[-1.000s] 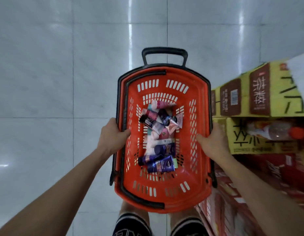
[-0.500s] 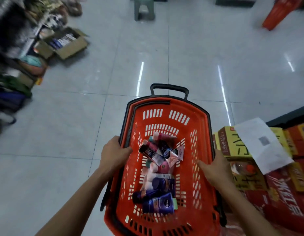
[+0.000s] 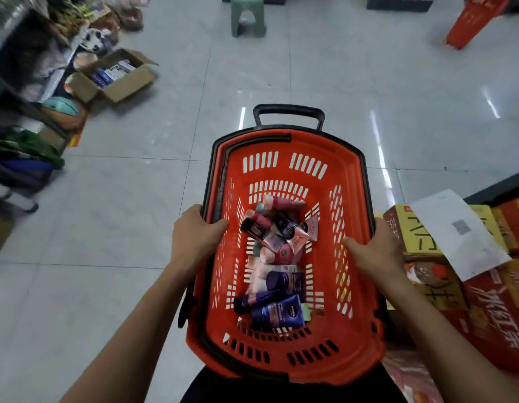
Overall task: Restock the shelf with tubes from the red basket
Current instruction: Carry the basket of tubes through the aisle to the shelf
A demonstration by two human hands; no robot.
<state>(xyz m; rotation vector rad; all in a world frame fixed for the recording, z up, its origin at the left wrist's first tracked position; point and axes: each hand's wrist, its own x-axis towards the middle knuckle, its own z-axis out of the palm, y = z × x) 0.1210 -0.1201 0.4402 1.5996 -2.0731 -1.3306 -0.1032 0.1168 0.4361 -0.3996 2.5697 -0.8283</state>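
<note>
I hold a red basket (image 3: 354,315) with a black rim and a black handle at its far end, level in front of me above the tiled floor. My left hand (image 3: 194,237) grips its left rim and my right hand (image 3: 374,251) grips its right rim. Several tubes (image 3: 277,266) lie jumbled on its bottom: pink and white ones toward the far end, dark blue ones (image 3: 277,312) nearer me. Shelves (image 3: 23,117) packed with goods stand at the far left, blurred.
An open cardboard box (image 3: 116,77) of products sits on the floor by the left shelves. Yellow and red cartons (image 3: 485,286) with a white paper sheet (image 3: 458,231) on top are stacked close on my right. A green stool (image 3: 246,16) and another red basket (image 3: 473,21) stand far ahead.
The view has tilted up from straight down at the floor to looking ahead along the aisle, bringing the left shelves and the box into sight. Both hands keep the same grip on the basket.
</note>
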